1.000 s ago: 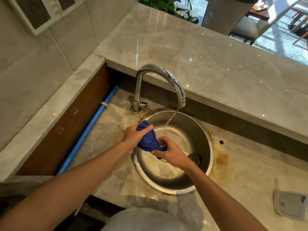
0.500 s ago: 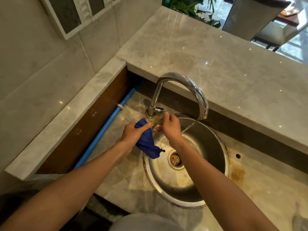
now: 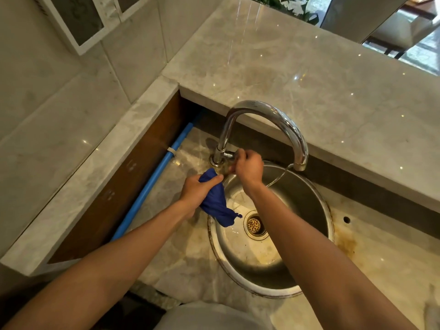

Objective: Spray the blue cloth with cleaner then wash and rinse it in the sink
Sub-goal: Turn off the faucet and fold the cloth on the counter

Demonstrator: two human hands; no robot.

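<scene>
You are at a home kitchen or bar counter: round steel sink (image 3: pixel 321 225), gooseneck faucet (image 3: pixel 273 115), marble counter (image 3: pixel 309 75), dining chair (image 3: pixel 390 32) upper right.

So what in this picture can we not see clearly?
Head view only:
- Tap handle: mostly covered by the right hand, so its position is unclear.
- Cloth: upper part hidden inside the left hand.
- Sink: near wall crossed by the right forearm.
- Water stream: thin and faint.

Left hand (image 3: pixel 194 190) with fingers curled in a grip, right hand (image 3: pixel 248 166) reaching forward, fingers pinched.
</scene>
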